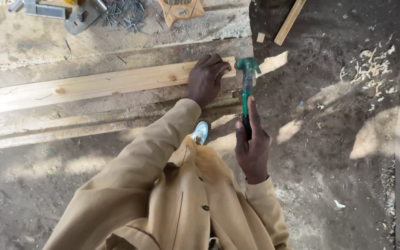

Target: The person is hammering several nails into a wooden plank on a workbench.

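2 hands busy: right hand point(252, 147) grips hammer point(246, 90), head pointing away; left hand point(206, 79) pressed, fingers curled, on plank point(93, 84).

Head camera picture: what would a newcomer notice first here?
The right hand grips a green-handled hammer at centre, its head raised beside the end of a long pale wooden plank. The left hand presses on that plank. A pile of grey nails lies at the top.

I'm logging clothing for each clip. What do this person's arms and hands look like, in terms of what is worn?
Both arms are covered by long tan sleeves of a buttoned work coat, ending at the wrists. The left hand and right hand are bare: no gloves, and no rings or watch that I can make out.
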